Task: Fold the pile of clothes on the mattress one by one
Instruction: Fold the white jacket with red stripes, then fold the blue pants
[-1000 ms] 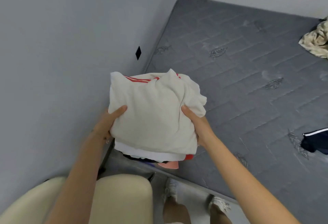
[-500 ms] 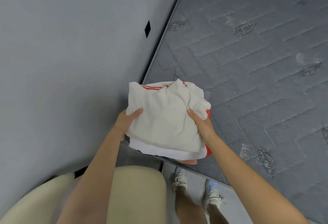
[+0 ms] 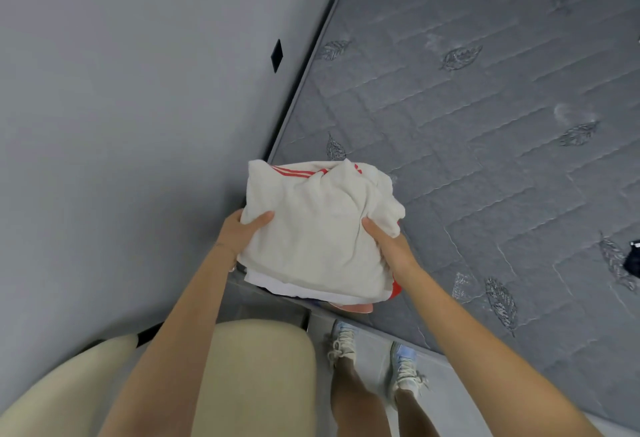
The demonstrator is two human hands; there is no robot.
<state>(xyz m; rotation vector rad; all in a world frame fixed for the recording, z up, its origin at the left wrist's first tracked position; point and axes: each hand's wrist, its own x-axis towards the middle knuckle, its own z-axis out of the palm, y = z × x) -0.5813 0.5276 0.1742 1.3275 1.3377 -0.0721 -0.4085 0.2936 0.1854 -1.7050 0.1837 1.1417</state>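
Both sides clamped: left hand [image 3: 239,235] and right hand [image 3: 388,246] grip the folded stack [image 3: 311,228], thumbs on top, centre frame, at mattress [image 3: 485,125] corner. Best squeeze evenly, level, so lower layers don't slide out.

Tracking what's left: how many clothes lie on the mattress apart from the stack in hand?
1: a dark garment on the mattress at the frame's right edge, mostly cut off. More may lie out of view.
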